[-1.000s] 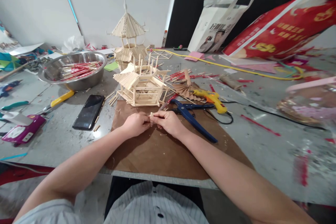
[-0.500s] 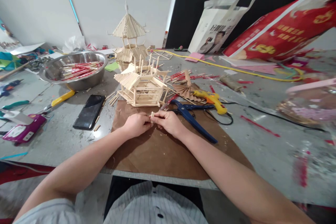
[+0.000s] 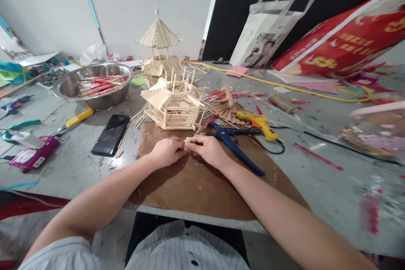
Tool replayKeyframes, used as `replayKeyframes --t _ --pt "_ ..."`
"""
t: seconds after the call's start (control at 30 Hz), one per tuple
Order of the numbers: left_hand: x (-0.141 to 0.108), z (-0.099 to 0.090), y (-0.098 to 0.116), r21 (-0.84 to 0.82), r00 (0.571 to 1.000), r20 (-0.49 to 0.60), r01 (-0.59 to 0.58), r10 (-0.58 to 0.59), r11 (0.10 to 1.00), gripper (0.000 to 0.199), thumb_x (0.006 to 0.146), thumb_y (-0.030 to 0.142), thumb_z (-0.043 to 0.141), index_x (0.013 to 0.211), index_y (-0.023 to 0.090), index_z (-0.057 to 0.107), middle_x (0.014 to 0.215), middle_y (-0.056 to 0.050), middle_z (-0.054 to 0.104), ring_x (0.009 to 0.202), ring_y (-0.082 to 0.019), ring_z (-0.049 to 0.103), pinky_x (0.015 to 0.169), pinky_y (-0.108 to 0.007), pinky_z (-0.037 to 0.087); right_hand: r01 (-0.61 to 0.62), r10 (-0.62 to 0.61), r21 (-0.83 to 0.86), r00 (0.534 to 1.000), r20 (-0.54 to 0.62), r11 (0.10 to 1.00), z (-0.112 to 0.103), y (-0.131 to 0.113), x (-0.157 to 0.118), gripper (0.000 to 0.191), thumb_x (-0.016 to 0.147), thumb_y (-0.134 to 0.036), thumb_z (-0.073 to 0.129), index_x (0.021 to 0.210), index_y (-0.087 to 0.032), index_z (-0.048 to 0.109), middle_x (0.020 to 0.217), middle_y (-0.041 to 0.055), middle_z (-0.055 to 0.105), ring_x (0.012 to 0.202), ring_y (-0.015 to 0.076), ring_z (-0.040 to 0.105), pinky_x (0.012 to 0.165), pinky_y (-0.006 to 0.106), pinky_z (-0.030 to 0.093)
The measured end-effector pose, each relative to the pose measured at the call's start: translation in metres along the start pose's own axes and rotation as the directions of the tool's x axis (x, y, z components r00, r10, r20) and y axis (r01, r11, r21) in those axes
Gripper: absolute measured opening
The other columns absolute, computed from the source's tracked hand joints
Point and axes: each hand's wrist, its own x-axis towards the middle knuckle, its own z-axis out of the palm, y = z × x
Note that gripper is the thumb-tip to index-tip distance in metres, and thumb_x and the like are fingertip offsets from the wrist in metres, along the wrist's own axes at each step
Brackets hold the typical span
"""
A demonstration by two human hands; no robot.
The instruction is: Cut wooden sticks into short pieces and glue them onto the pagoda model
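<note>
Short pale wooden sticks (image 3: 187,140) are pinched between the fingertips of both hands, low over the brown sheet (image 3: 196,190). My left hand (image 3: 167,152) is closed from the left side, its fingers partly hiding the pieces. From the right, my right hand (image 3: 207,148) pinches the same pieces with thumb and forefinger. Just beyond my hands stands a partly built pavilion model (image 3: 172,107) made of pale sticks, its roof covered only on one side. Close to my right hand lies a blue-handled cutter (image 3: 236,147).
Behind stands a taller stick pagoda (image 3: 160,36). On the left are a steel bowl (image 3: 60,88) of red-and-pale sticks, a black phone (image 3: 110,135) and a purple power strip (image 3: 34,156). A yellow glue gun (image 3: 259,124) with its cord lies right; bags (image 3: 262,33) stand at the back.
The whole view has shifted slightly, so things appear a little further right and lower. Both hands keep their pinch on the short sticks, with almost no movement.
</note>
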Motion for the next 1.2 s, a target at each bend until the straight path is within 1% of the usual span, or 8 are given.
replayKeyframes --t 0.27,0.4,0.57,0.73,0.8,0.9,1.0,1.2 --pt "-0.015 -0.041 -0.009 -0.028 0.994 0.106 0.008 -0.005 1.0 0.019 0.079 0.027 0.042 0.076 0.016 0.057 0.07 -0.001 0.061 0.059 -0.01 0.052 0.054 -0.02 0.034 -0.022 0.023 0.01 0.994 -0.11 1.0 -0.01 -0.009 -0.004 0.03 0.073 -0.043 0.051 0.076 -0.014 0.059 0.05 -0.0013 0.053 0.045 0.0093 0.047 0.045 0.022 0.037" --pt "-0.014 -0.033 -0.01 -0.02 0.99 0.133 -0.042 0.044 0.999 0.021 0.079 0.028 0.042 0.073 0.016 0.058 0.067 -0.002 0.06 0.057 -0.01 0.05 0.052 -0.02 0.031 -0.038 0.041 0.079 0.999 -0.034 0.996 -0.006 -0.003 -0.002 0.032 0.07 -0.042 0.056 0.089 -0.016 0.054 0.07 0.0001 0.056 0.046 0.0081 0.051 0.044 0.022 0.039" --pt "-0.012 -0.027 -0.01 -0.046 0.988 0.151 -0.035 0.042 0.998 0.023 0.079 0.031 0.042 0.076 0.017 0.059 0.07 -0.002 0.061 0.059 -0.01 0.051 0.052 -0.02 0.031 -0.051 0.056 -0.047 0.993 0.107 0.998 -0.006 -0.002 -0.004 0.026 0.074 -0.041 0.052 0.078 -0.015 0.056 0.061 -0.001 0.055 0.043 0.0071 0.049 0.042 0.02 0.037" --pt "-0.018 -0.051 -0.019 -0.027 0.963 0.263 -0.047 0.053 0.999 0.023 0.078 0.029 0.04 0.073 0.017 0.058 0.067 -0.001 0.059 0.058 -0.01 0.049 0.054 -0.02 0.032 -0.024 0.024 -0.1 1.0 -0.005 0.995 -0.025 -0.011 -0.002 0.027 0.075 -0.043 0.049 0.078 -0.016 0.055 0.062 -0.0009 0.057 0.041 0.0068 0.047 0.041 0.02 0.036" --pt "-0.023 -0.064 -0.031 0.053 0.951 0.306 0.015 -0.031 0.998 0.021 0.076 0.029 0.04 0.073 0.018 0.058 0.068 -0.001 0.06 0.059 -0.011 0.049 0.054 -0.021 0.032 -0.015 -0.007 -0.198 0.994 -0.112 0.98 -0.039 -0.012 0.0 0.027 0.076 -0.042 0.047 0.078 -0.017 0.056 0.059 -0.0011 0.056 0.04 0.0079 0.046 0.043 0.021 0.037" --pt "-0.03 -0.078 -0.053 0.218 0.911 0.332 0.177 -0.244 0.96 0.027 0.076 0.031 0.035 0.069 0.018 0.059 0.069 -0.003 0.06 0.058 -0.013 0.05 0.054 -0.023 0.034 -0.038 -0.14 -0.473 0.932 -0.334 0.88 -0.061 -0.008 0.005 0.025 0.077 -0.038 0.045 0.078 -0.017 0.059 0.058 0.0011 0.059 0.048 0.0118 0.052 0.051 0.024 0.04" --pt "-0.031 -0.079 -0.071 0.299 0.873 0.293 0.304 -0.39 0.904 0.029 0.074 0.035 0.035 0.072 0.019 0.06 0.075 -0.006 0.062 0.064 -0.016 0.054 0.056 -0.025 0.037 -0.114 -0.272 -0.686 0.862 -0.428 0.719 -0.075 0.001 0.009 0.025 0.079 -0.033 0.043 0.083 -0.017 0.062 0.069 0.0057 0.064 0.064 0.0172 0.058 0.062 0.027 0.041" --pt "-0.019 -0.063 -0.086 0.354 0.826 0.102 0.491 -0.555 0.796 0.035 0.075 0.04 0.033 0.08 0.02 0.061 0.092 -0.009 0.063 0.082 -0.024 0.058 0.064 -0.031 0.043 -0.344 -0.221 -0.825 0.851 -0.476 0.448 -0.078 0.017 0.013 0.039 0.08 -0.029 0.039 0.114 -0.018 0.053 0.092 0.0121 0.065 0.077 0.0246 0.06 0.064 0.033 0.042"
